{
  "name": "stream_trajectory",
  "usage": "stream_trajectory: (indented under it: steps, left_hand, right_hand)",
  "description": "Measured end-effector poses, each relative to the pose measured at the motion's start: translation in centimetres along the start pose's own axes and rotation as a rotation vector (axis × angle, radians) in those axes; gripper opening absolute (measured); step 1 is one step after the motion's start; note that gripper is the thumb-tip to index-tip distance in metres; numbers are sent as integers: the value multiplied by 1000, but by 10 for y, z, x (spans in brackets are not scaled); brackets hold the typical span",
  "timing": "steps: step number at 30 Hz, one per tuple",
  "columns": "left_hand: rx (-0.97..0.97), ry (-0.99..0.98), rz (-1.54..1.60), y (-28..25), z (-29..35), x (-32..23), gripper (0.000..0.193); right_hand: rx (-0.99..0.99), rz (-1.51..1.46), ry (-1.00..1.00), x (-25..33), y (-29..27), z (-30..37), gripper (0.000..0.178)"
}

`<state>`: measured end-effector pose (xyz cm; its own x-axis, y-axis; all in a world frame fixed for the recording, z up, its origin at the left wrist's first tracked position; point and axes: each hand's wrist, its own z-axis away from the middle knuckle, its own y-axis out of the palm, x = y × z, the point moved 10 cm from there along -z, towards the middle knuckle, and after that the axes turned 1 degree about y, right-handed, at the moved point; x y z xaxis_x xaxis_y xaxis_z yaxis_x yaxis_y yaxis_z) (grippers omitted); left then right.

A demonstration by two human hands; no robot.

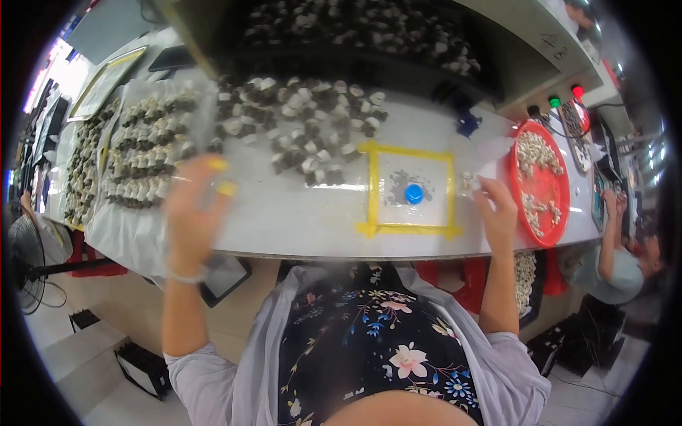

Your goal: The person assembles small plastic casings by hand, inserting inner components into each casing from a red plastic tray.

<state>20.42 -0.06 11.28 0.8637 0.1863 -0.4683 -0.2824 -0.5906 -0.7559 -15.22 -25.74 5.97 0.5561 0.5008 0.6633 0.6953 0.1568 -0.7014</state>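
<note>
My left hand, blurred by motion, is over the left of the white table, beside rows of small white-and-dark parts. Yellow covers sit on its thumb and a fingertip, which are apart with nothing visible between them. My right hand is between a yellow-taped square and a red oval tray. Its fingers are bent together at a few tiny whitish pieces; what they grip is too small to make out. A round blue cap-like piece stands inside the square, beside a grey speckled patch.
Loose white-and-dark parts are heaped at the table's back, under a grey machine housing. Small cream parts lie in the red tray. A fan stands far left. Another person sits at the right.
</note>
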Motion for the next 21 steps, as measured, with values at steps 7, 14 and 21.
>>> stream_trajectory:
  steps: [7, 14, 21]
  left_hand:
    - [192, 105, 74, 101, 0, -66, 29]
    - [177, 30, 85, 106, 5, -56, 29]
    - [142, -296, 670, 119, 30, -46, 33]
  right_hand:
    - [266, -94, -202, 59, 36, -1, 24]
    - [396, 15, -350, 87, 62, -5, 20]
    - [457, 147, -526, 104, 80, -1, 14]
